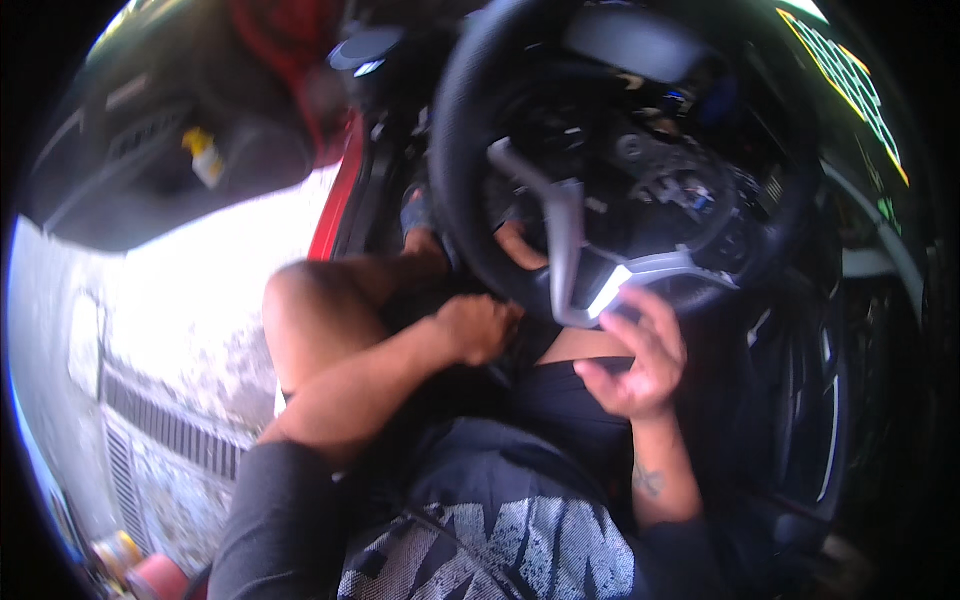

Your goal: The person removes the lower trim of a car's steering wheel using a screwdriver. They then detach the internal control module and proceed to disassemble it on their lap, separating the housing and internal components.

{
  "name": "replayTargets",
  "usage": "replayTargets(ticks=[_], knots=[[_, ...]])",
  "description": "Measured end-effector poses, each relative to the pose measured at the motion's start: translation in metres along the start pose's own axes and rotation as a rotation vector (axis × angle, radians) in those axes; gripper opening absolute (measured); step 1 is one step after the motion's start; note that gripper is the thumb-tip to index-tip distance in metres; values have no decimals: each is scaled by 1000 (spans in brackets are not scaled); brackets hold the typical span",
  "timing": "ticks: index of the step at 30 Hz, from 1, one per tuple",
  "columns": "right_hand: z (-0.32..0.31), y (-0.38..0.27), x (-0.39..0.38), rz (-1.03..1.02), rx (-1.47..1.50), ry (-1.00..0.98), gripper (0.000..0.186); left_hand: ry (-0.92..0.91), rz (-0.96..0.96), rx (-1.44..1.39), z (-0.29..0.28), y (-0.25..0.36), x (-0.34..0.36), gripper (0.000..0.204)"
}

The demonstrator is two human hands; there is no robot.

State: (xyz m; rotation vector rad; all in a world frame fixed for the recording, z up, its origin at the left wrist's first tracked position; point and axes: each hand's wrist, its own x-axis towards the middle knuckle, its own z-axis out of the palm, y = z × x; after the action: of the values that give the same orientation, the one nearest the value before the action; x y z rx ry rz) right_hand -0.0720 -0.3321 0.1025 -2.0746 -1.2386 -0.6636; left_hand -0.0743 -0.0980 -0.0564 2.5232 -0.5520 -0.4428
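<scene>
A black steering wheel (452,130) with silver spokes stands in front of me, its centre uncovered so that wires and connectors (680,190) show inside. My left hand (480,328) is closed in a fist over my lap, below the wheel's lower left rim. A dark shape lies against its fingers, but what they hold, if anything, is hidden. My right hand (643,362) is raised just below the silver lower spoke (585,260), fingers apart and slightly blurred. Nothing shows in it, and I cannot tell whether its fingertips touch the wheel.
To the left the car door (90,180) hangs open, with a white bottle with a yellow top (205,157) in its pocket. A red sill (335,205) edges the doorway. Outside lie concrete ground and a drain grate (170,425). My bent legs sit under the wheel.
</scene>
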Motion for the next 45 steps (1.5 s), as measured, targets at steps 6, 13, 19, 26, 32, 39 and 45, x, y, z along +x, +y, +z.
replayTargets(ticks=[6, 13, 19, 26, 32, 39, 45], knots=[[-58, -29, -47, 85, 49, 45, 28, -43, 14, 292, 40, 14, -1, 39], [-47, -30, -132, 839, 281, -366, 25, -218, -82, 384, 12, 28, -19, 45], [-47, -36, -164, 644, 299, -540, 52, 46, 56, 354, 44, 11, -37, 51], [-41, -41, -219, 479, 351, -481, 61, 149, 27, -187, 8, 8, -30, 33], [-55, -49, -205, 385, 254, -509, 46, 286, -57, -237, 8, -13, -26, 32], [-58, -50, -202, 238, 58, -474, 36, 293, -47, -222, 11, -11, -26, 32], [-57, -42, -201, 206, 17, -345, 30, 311, -54, -275, 10, -9, -27, 31]])
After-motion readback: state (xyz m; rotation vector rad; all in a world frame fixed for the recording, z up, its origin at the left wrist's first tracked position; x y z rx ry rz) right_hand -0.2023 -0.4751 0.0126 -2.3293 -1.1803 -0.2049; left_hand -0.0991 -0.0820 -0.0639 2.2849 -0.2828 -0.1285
